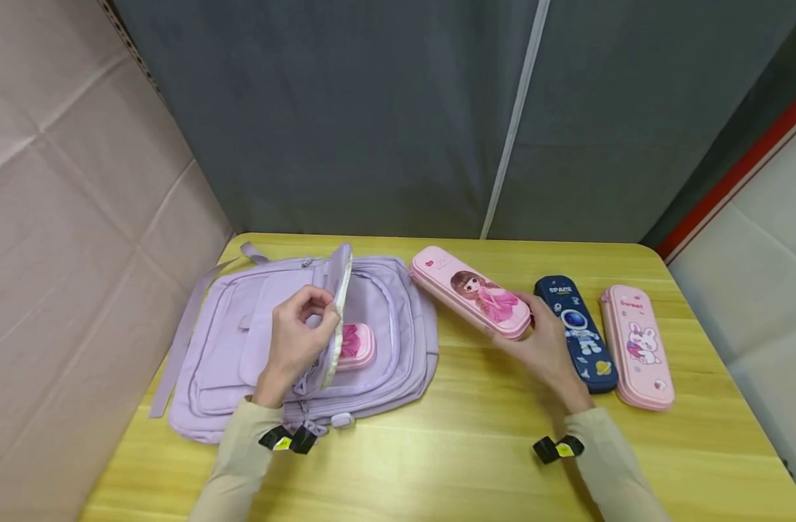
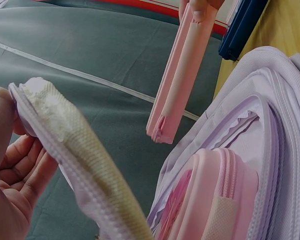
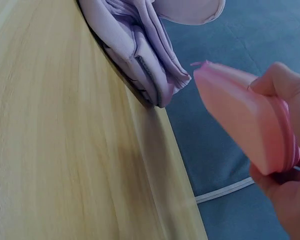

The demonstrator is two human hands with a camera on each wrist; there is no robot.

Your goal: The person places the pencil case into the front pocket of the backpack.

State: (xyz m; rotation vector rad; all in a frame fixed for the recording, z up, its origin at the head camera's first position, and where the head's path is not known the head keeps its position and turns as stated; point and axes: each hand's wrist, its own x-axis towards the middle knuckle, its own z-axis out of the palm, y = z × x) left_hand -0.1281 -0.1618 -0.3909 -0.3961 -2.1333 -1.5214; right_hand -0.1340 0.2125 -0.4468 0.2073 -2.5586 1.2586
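A lilac backpack (image 1: 241,362) lies flat on the table with its front pocket unzipped. My left hand (image 1: 299,333) pinches the edge of the pocket flap (image 1: 338,304) and lifts it upright. Inside the pocket, partly covered by the flap, lies a pink pencil case (image 1: 365,346); its zipped side shows in the left wrist view. My right hand (image 1: 546,348) grips the lower end of another pink pencil case (image 1: 463,290), printed with a doll in a pink dress. This case is held above the table, its far end tilted toward the backpack. In the right wrist view its plain pink underside shows.
To the right of my right hand lie a navy pencil case (image 1: 579,341) with an astronaut and a pink pencil case (image 1: 642,355) with a rabbit. A dark grey curtain (image 1: 372,130) hangs behind the yellow wooden table (image 1: 450,449). A pale wall covering (image 1: 65,217) stands at the left.
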